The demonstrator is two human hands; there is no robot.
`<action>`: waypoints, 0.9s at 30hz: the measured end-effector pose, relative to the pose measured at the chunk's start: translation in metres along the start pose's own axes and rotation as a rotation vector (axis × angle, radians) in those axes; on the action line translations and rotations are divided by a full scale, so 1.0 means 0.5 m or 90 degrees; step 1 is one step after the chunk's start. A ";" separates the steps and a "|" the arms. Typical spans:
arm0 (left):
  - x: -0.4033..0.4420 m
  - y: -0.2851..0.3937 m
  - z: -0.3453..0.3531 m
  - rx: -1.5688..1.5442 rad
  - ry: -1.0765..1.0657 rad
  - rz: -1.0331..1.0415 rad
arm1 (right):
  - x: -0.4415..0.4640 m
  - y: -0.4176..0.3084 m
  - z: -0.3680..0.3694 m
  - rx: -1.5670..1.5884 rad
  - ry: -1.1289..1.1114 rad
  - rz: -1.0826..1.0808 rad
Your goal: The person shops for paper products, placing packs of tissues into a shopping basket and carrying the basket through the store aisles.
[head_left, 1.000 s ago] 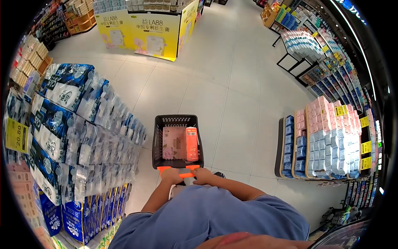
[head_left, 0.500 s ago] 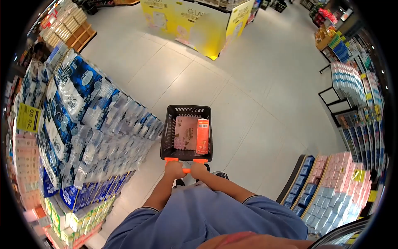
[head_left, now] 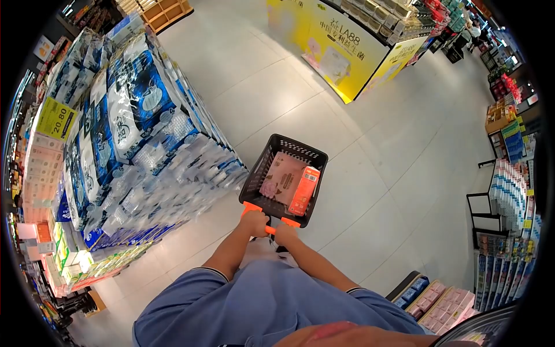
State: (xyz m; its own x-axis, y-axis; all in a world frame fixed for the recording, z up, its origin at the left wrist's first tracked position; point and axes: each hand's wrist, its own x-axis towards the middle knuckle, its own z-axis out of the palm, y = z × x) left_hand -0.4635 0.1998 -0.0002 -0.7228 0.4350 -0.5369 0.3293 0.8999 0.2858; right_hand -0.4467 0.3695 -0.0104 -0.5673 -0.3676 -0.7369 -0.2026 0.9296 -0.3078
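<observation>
Both my hands grip the orange handle (head_left: pixel 270 230) of a black shopping basket cart (head_left: pixel 253 191). My left hand (head_left: pixel 255 224) is wrapped round the handle's left part, and my right hand (head_left: pixel 285 236) holds its right part. In the basket, a flat pink box (head_left: pixel 282 176) with a flower print lies on the bottom. A narrow orange-red carton (head_left: pixel 304 189) lies along the basket's right side, partly over the pink box. My fingertips are hidden under the handle.
Close on the left stands a tall stack of blue-and-white plastic packs (head_left: pixel 139 110) with a yellow price sign (head_left: pixel 56 118). A yellow promotional counter (head_left: pixel 335 49) stands ahead. Packs of tissue (head_left: pixel 442 306) sit at lower right, shelves (head_left: pixel 509 191) farther right. Pale tiled floor (head_left: pixel 370 191) lies between.
The basket now sits turned to the right in view, its far end tilted rightward. The yellow counter has shifted right and the left stack shows larger. Both hands keep hold of the handle.
</observation>
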 end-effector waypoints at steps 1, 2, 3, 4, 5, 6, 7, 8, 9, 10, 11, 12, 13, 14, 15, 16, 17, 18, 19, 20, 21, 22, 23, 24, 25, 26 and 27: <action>0.020 -0.007 -0.014 -0.005 -0.010 0.006 | 0.008 0.006 -0.027 0.010 0.007 -0.008; 0.043 -0.015 -0.033 -0.009 -0.018 0.015 | 0.017 0.012 -0.056 0.007 0.015 -0.001; 0.062 -0.018 -0.057 -0.005 -0.010 0.024 | 0.029 0.019 -0.075 0.015 0.004 0.008; 0.077 -0.018 -0.083 -0.015 -0.029 0.025 | 0.040 0.025 -0.096 0.024 -0.005 0.017; 0.094 -0.021 -0.106 -0.023 -0.048 0.027 | 0.047 0.034 -0.119 0.025 0.007 0.027; 0.123 -0.031 -0.107 -0.002 -0.028 0.041 | 0.061 0.047 -0.142 0.020 0.012 0.018; 0.148 -0.034 -0.128 0.002 -0.019 0.051 | 0.082 0.070 -0.146 0.012 0.012 0.010; 0.172 -0.031 -0.145 -0.023 -0.052 0.042 | 0.113 0.092 -0.152 0.014 -0.011 0.034; 0.192 -0.030 -0.163 -0.050 -0.087 0.033 | 0.129 0.111 -0.176 0.010 -0.009 0.044; 0.206 -0.033 -0.185 -0.069 -0.072 0.040 | 0.143 0.127 -0.196 -0.020 -0.020 0.022; 0.232 -0.040 -0.192 -0.070 -0.074 0.048 | 0.159 0.142 -0.212 -0.048 -0.033 -0.003; 0.259 -0.047 -0.193 -0.087 -0.051 0.045 | 0.175 0.160 -0.227 -0.058 -0.014 -0.010; 0.280 -0.051 -0.195 -0.104 -0.028 0.044 | 0.191 0.178 -0.237 -0.067 0.000 -0.009; 0.299 -0.054 -0.195 -0.105 -0.034 0.048 | 0.206 0.196 -0.246 -0.071 0.014 -0.001; 0.319 -0.054 -0.201 -0.129 0.007 0.052 | 0.218 0.214 -0.260 -0.078 0.029 0.005; 0.341 -0.055 -0.208 -0.154 0.050 0.054 | 0.231 0.231 -0.275 -0.078 0.027 0.007; 0.363 -0.058 -0.216 -0.157 0.050 0.053 | 0.244 0.249 -0.291 -0.098 0.036 -0.015; 0.382 -0.059 -0.224 -0.191 0.069 0.059 | 0.253 0.264 -0.311 -0.117 0.043 -0.037; 0.399 -0.055 -0.234 -0.226 0.086 0.061 | 0.263 0.281 -0.334 -0.117 0.039 -0.041; 0.419 -0.054 -0.243 -0.228 0.084 0.056 | 0.278 0.298 -0.359 -0.120 0.023 -0.036; 0.437 -0.049 -0.267 -0.264 0.094 0.032 | 0.291 0.312 -0.385 -0.122 0.008 -0.033; 0.449 -0.045 -0.293 -0.299 0.105 0.006 | 0.299 0.326 -0.408 -0.104 0.023 -0.024; 0.457 -0.038 -0.320 -0.298 0.106 -0.003 | 0.310 0.337 -0.433 -0.105 0.022 -0.032; 0.465 -0.031 -0.355 -0.336 0.124 -0.038 | 0.325 0.351 -0.464 -0.117 0.017 -0.036; 0.485 -0.025 -0.384 -0.374 0.145 -0.074 | 0.340 0.367 -0.497 -0.131 0.013 -0.042; 0.512 -0.021 -0.407 -0.370 0.155 -0.084 | 0.372 0.396 -0.508 -0.131 0.007 -0.045; 0.538 -0.018 -0.426 -0.284 0.113 -0.112 | 0.386 0.414 -0.540 -0.138 0.014 -0.060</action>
State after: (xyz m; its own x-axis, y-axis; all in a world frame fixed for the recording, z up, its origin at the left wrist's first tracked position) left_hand -0.7904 0.3026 0.0220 -0.8491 0.2321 -0.4746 -0.0690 0.8420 0.5351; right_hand -0.8135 0.4977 -0.0541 -0.5543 -0.4539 -0.6976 -0.4207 0.8760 -0.2358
